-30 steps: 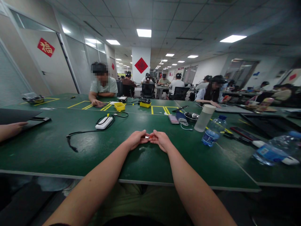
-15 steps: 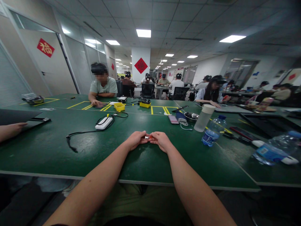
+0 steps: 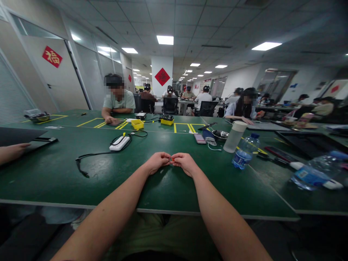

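Just above the green table [image 3: 114,188], a small orange-red and silvery object [image 3: 172,159] sits between my two hands. My left hand [image 3: 158,162] pinches its left, metallic-looking side with thumb and fingers. On the orange-red side, the fingertips of my right hand [image 3: 183,161] are closed. The fingertips of both hands nearly touch and cover most of the object, so its kind cannot be made out.
A white power bank [image 3: 119,143] with a black cable lies to the left. Right of my hands stand a frosted bottle [image 3: 234,137] and a plastic water bottle [image 3: 246,152]. Yellow trays [image 3: 137,124] sit farther back. Another person's hand [image 3: 15,149] holds a dark panel at far left.
My fingers have shifted slightly around the small object, and its bright silvery part shows less now. Both hands stay in nearly the same place.
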A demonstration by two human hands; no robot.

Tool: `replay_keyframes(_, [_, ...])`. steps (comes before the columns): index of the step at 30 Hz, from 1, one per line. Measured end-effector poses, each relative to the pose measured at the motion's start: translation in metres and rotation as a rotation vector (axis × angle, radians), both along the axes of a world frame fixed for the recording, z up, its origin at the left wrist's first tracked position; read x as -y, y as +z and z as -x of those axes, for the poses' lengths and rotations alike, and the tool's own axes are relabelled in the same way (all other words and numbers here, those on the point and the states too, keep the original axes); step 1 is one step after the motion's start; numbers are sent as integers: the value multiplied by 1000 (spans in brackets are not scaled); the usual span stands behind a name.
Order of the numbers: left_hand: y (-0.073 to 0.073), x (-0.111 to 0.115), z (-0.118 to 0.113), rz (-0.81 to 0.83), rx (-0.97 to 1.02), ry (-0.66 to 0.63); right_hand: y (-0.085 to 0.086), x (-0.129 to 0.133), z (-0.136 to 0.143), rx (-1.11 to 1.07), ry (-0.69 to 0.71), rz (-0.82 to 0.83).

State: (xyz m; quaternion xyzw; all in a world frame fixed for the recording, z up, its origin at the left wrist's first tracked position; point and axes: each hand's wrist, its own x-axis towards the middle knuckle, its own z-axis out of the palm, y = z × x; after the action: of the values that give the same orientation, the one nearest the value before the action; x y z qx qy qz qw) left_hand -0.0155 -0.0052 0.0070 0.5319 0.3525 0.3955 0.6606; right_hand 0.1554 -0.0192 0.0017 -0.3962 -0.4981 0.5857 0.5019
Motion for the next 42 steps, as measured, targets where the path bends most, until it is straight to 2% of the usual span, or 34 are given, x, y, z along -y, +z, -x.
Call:
replay_keyframes(12, [-3,-3,3,-185,-113,122,2,2,1,-10,-14,-2])
replay_keyframes(18, [-2,-3,2,-57,-35,94,3,3,1,-44,-38,-18])
replay_keyframes(25, [1,-1,2,26,-11,74,3,3,1,130,-102,-143])
replay_keyframes(29, [2,0,2,62,11,61,3,4,1,172,-75,-182])
replay_keyframes(42, [-2,-1,3,21,60,10,-2,2,2,143,-52,-182])
